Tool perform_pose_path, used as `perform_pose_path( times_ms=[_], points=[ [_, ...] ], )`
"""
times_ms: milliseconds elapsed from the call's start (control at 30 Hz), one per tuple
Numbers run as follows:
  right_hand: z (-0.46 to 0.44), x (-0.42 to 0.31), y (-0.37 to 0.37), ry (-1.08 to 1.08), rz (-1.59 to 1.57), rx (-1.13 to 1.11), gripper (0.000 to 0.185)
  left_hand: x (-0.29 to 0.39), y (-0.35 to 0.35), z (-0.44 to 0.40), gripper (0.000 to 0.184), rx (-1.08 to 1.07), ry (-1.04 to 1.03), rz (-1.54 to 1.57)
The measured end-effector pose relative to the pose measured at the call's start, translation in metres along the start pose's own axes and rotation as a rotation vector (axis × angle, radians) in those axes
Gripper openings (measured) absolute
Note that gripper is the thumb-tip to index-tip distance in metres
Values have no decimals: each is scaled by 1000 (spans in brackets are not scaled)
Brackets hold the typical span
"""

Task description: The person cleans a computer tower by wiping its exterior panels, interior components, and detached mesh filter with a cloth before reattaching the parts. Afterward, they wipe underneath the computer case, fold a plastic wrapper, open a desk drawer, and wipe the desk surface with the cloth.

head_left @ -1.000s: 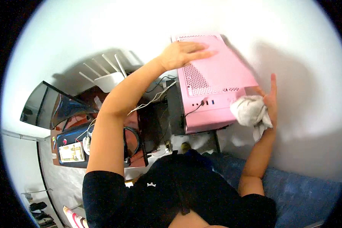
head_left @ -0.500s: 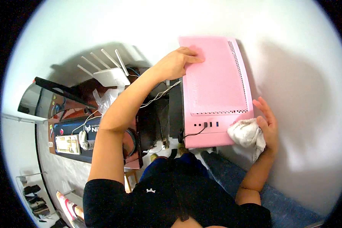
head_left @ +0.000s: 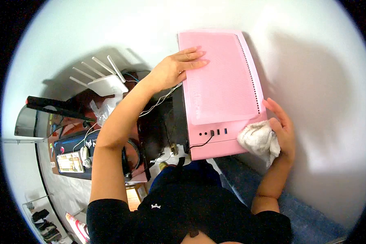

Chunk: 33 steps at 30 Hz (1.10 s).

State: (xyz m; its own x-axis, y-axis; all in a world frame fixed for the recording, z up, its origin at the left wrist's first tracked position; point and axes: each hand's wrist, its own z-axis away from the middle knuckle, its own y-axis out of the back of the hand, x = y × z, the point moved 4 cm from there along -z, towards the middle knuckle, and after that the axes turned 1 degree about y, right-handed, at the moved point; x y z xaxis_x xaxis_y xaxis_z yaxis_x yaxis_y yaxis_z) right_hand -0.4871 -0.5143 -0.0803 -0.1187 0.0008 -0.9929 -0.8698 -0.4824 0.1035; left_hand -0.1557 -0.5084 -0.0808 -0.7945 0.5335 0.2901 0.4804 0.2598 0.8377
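I note the pink computer case (head_left: pixel 219 81) directly ahead of the operator's torso, its mesh top panel facing up. The left hand (head_left: pixel 168 75) lies across the left edge of the case; I record its fingers (head_left: pixel 193 55) as extended and slightly parted, in contact with the mesh. The right hand (head_left: pixel 286 134) is at the front right corner of the case, gripping a bunched white cloth (head_left: pixel 258 140) under the thumb. The cloth lies against that corner; one or more upper fingers reach out along the right side of the case. I cannot tell how the fingers hidden by the cloth are placed.

On the front face of the case I find two round jacks and a blue port (head_left: pixel 226 131); a black cable (head_left: pixel 202 145) is plugged in beside them. To the left of the case, a reddish-brown counter (head_left: pixel 140 177) carries a white router (head_left: pixel 107 85) with four antennas, a clear plastic bag (head_left: pixel 105 107), a monitor (head_left: pixel 30 122) and a keyboard (head_left: pixel 70 162). Blue fabric (head_left: pixel 248 179) lies below the front right of the case.
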Motion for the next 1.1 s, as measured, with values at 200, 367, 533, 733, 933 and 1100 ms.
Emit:
perform_pose_path(
  times_ms=[200, 367, 533, 733, 933, 1100],
  points=[
    [0, 12, 7, 62, -129, -13, 51, -3, -7, 0, 61, -133, 25, 16],
    [3, 12, 4, 48, -304, 6, 55, -7, -11, -3, 57, -118, 2, 7],
    [5, 12, 4, 72, -262, 56, 64, -9, -16, -3, 58, -114, 7, 11],
    [8, 16, 3, 95, -319, 90, 69, -8, -19, -5, 66, -115, -20, 15],
    [12, 21, 9, 73, -260, 134, 73, -15, -16, -2, 64, -240, -18, -129],
    [12, 28, 12, 105, -329, 113, 74, -27, -8, 9, 48, -269, 69, -266]
  ],
)
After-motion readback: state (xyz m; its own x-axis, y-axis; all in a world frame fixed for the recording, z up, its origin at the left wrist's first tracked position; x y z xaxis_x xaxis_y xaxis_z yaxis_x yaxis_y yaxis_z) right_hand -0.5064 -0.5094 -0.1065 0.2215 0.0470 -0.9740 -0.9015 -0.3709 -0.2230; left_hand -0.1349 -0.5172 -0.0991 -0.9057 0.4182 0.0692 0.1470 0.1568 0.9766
